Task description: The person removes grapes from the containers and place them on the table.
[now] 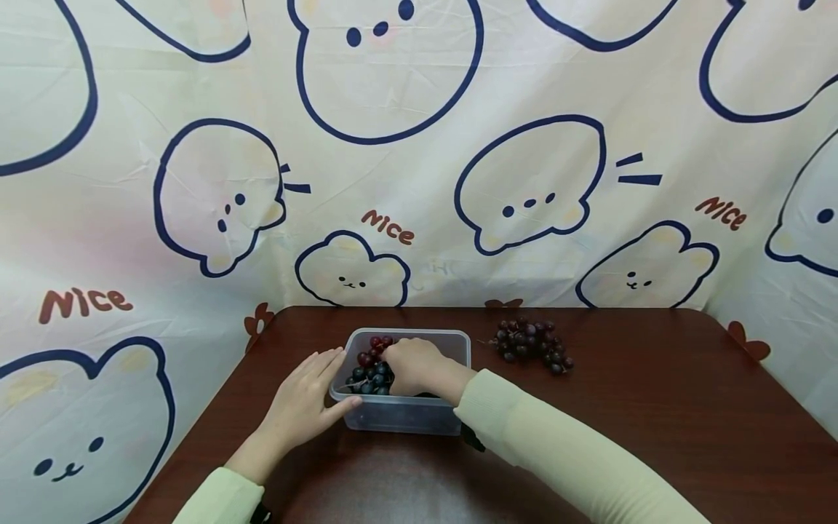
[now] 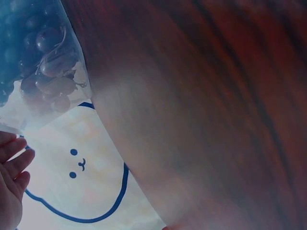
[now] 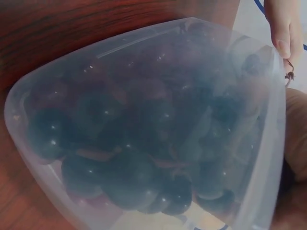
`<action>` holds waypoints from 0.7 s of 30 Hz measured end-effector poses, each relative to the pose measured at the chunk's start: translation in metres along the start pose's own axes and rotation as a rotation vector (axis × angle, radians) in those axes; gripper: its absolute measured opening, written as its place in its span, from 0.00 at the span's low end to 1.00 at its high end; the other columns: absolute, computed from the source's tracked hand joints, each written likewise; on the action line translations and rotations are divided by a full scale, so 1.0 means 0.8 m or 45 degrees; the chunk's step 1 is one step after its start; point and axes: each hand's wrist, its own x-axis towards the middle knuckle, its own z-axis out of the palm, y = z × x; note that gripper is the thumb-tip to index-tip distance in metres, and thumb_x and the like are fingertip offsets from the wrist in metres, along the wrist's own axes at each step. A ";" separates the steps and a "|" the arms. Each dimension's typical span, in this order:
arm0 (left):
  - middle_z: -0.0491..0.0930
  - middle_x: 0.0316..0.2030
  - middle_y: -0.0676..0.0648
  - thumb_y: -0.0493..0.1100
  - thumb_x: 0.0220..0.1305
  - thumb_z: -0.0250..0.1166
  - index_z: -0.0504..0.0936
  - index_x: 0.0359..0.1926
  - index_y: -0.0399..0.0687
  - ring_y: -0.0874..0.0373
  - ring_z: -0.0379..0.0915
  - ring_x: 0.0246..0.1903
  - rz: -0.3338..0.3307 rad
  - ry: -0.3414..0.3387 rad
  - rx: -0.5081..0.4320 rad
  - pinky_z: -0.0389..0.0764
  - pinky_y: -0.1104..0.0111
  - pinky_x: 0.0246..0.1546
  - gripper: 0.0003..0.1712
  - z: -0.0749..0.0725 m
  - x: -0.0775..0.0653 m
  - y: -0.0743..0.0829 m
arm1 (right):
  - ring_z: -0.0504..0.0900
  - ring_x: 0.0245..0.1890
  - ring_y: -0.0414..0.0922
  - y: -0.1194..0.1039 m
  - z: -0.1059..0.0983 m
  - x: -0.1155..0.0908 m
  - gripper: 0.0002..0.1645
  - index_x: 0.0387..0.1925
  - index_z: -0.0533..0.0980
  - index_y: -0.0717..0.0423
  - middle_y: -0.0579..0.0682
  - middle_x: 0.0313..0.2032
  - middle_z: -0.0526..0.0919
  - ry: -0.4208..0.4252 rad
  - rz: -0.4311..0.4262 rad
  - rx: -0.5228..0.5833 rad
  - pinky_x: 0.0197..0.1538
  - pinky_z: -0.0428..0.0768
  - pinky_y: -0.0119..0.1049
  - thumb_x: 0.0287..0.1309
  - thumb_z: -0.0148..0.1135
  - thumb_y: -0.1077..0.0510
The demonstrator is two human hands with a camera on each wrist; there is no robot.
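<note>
From the head view I see the right hand [image 1: 415,366] reaching down into a clear box [image 1: 406,415], right up against the grapes [image 1: 369,378] inside; its knuckles are bent, but the fingertips are hidden, so I can't tell whether they hold anything. The grapes lie just left of it, red at the back and blue-black at the front. The left hand [image 1: 304,399] is spread, fingers long and thumb apart, at the box's left end. A loose bunch [image 1: 532,343], dark purple, lies on the tabletop [image 1: 655,422] to the right of the box.

In the left wrist view the grapes press behind the box's wall, bluish and glossy, with straight fingers [image 2: 17,160] just below the box.

The right wrist view looks through the cloudy wall: round, shiny grapes crowd together, teal-dark and purplish, and a brown stem [image 3: 289,75] pokes out beside the rim.
</note>
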 end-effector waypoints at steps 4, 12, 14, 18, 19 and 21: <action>0.75 0.59 0.39 0.68 0.57 0.64 0.74 0.62 0.35 0.45 0.69 0.60 -0.002 0.008 -0.002 0.65 0.49 0.64 0.46 0.000 0.000 0.000 | 0.70 0.22 0.41 0.002 0.001 0.000 0.30 0.57 0.78 0.52 0.44 0.36 0.82 -0.004 0.006 0.025 0.25 0.70 0.33 0.49 0.71 0.57; 0.75 0.59 0.38 0.68 0.57 0.63 0.75 0.62 0.35 0.45 0.70 0.59 0.009 0.024 0.001 0.65 0.49 0.63 0.46 0.000 0.000 -0.001 | 0.75 0.29 0.40 0.005 0.005 0.003 0.30 0.58 0.77 0.51 0.46 0.45 0.83 0.002 -0.011 0.023 0.33 0.76 0.36 0.50 0.70 0.55; 0.75 0.59 0.38 0.68 0.57 0.63 0.75 0.62 0.35 0.45 0.70 0.59 0.011 0.025 0.003 0.65 0.49 0.63 0.46 0.000 0.000 -0.001 | 0.75 0.29 0.40 0.006 0.005 0.004 0.30 0.58 0.77 0.52 0.47 0.45 0.83 0.004 -0.016 0.026 0.33 0.76 0.36 0.51 0.70 0.55; 0.75 0.59 0.39 0.68 0.57 0.63 0.75 0.62 0.35 0.45 0.70 0.59 0.008 0.021 0.001 0.65 0.50 0.64 0.46 0.000 0.000 -0.001 | 0.75 0.29 0.40 0.006 0.005 0.004 0.31 0.59 0.76 0.53 0.48 0.46 0.83 -0.003 -0.022 0.039 0.32 0.75 0.35 0.51 0.70 0.55; 0.75 0.59 0.39 0.68 0.57 0.63 0.75 0.62 0.35 0.45 0.70 0.59 0.007 0.016 0.002 0.65 0.50 0.64 0.46 0.000 0.000 -0.001 | 0.75 0.28 0.40 0.007 0.005 0.004 0.31 0.59 0.76 0.53 0.48 0.46 0.82 -0.006 -0.022 0.045 0.32 0.75 0.35 0.51 0.70 0.56; 0.75 0.59 0.39 0.68 0.57 0.64 0.75 0.62 0.35 0.45 0.70 0.59 0.003 0.006 0.000 0.65 0.50 0.64 0.46 0.000 0.000 -0.001 | 0.75 0.29 0.40 0.007 0.006 0.004 0.32 0.60 0.75 0.52 0.47 0.46 0.82 -0.013 -0.022 0.061 0.32 0.75 0.34 0.51 0.70 0.56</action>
